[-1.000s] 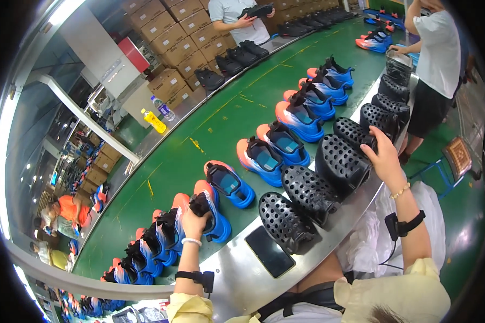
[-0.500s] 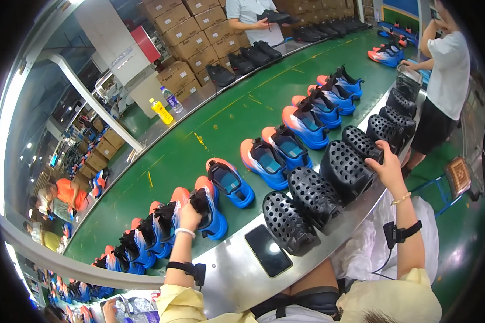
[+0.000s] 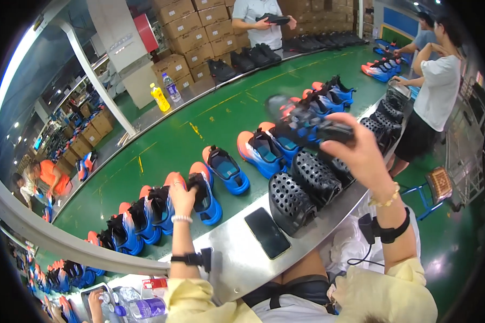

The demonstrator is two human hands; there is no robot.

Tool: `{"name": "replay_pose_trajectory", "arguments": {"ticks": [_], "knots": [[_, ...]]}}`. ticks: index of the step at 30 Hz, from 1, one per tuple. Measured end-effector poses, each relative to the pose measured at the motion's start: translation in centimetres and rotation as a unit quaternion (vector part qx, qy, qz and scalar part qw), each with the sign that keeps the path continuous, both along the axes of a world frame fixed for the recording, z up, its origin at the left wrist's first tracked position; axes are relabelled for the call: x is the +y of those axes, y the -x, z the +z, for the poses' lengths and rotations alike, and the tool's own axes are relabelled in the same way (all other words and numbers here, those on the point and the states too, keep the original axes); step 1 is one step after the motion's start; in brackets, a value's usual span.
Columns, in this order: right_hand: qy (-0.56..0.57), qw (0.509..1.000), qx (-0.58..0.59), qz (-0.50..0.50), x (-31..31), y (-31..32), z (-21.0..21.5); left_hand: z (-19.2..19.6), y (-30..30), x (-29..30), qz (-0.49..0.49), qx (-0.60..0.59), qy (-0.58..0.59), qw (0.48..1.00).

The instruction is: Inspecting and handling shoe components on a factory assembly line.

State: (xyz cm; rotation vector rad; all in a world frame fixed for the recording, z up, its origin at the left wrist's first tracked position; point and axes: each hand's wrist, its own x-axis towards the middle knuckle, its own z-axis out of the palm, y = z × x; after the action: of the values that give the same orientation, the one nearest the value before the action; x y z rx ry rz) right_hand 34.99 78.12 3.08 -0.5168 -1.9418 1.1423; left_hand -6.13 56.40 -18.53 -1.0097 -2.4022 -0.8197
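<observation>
My right hand is raised over the near edge of the belt, its fingers closed round a black shoe-shaped shell smeared by motion. Below it stands a row of similar black perforated shells, holes facing up. On the left, my left hand is closed at the collar of a blue, white and orange sneaker; its fingertips are partly hidden. Another sneaker stands just right of that one. More such sneakers line up along the green belt to both sides.
A phone lies on the metal ledge before me. Two bottles stand on the far ledge. Across the belt, a person handles a black shoe near stacked cartons. At right, another person stands by a stool.
My right hand has lifted a black shell off the row and swung it left over the belt. My left hand has shifted slightly left and up. The sneakers sit a little further left in view.
</observation>
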Motion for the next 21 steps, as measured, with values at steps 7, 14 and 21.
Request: {"name": "replay_pose_trajectory", "arguments": {"ticks": [7,14,21], "knots": [[-0.182,0.961,-0.205,0.034,-4.9,9.6,-0.4,-1.1,-12.1,6.2,-0.128,-0.195,-0.026,0.972],[-0.248,0.875,-0.415,0.033,-5.5,17.5,-4.4,-2.3,-12.0,4.9,-0.235,-0.302,-0.1,0.918],[-0.254,0.853,-0.456,0.02,-6.3,25.1,-9.2,-3.5,-12.8,2.4,-0.194,-0.3,-0.141,0.923]]}}
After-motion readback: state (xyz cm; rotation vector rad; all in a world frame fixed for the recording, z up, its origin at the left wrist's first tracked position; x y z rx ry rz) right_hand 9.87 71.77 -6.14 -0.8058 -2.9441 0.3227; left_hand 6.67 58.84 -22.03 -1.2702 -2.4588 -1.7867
